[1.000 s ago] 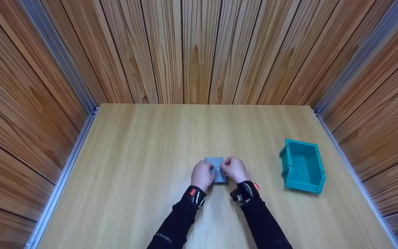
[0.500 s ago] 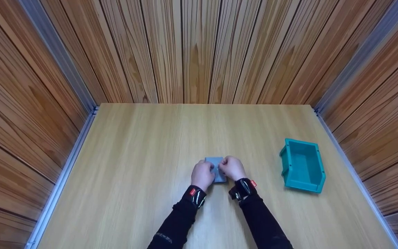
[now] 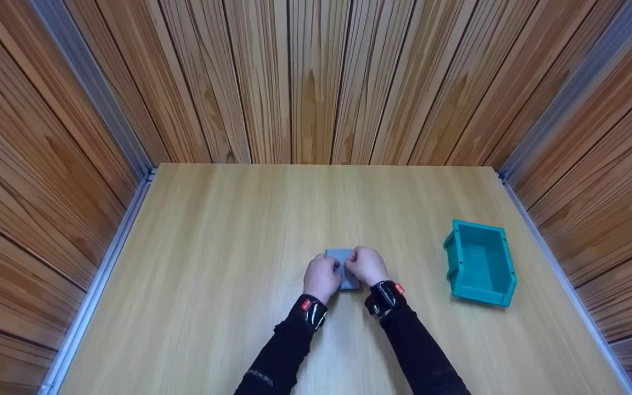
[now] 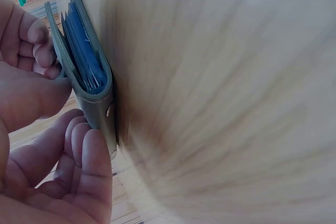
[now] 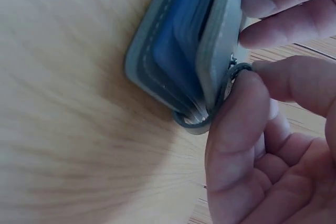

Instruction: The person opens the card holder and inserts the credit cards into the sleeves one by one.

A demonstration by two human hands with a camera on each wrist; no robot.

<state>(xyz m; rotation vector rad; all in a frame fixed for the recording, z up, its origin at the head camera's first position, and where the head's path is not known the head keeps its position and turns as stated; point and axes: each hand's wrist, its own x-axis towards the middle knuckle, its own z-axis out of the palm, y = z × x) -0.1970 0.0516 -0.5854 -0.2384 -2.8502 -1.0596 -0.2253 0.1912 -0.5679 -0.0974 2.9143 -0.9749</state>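
Note:
A grey-blue card wallet (image 3: 338, 253) lies on the table between the two hands. In the left wrist view its cover (image 4: 97, 106) stands slightly apart, with blue leaves inside. The left hand (image 3: 322, 277) holds the wallet at its left side, the thumb (image 4: 42, 98) on the upper cover and curled fingers (image 4: 92, 156) beside the spine. With thumb and forefinger the right hand (image 3: 368, 266) pinches the end of a short strap (image 5: 192, 128) that loops round the wallet's open edge. A metal snap (image 5: 232, 60) shows on the cover by that strap end.
A teal open bin (image 3: 483, 263) stands on the right part of the wooden table (image 3: 212, 247). Wood-panelled walls (image 3: 310, 82) rise at the back and both sides, with metal rails (image 3: 102, 285) along the table's side edges.
The right hand has shifted a little left, further over the wallet. The left hand, the wallet and the bin have stayed in place.

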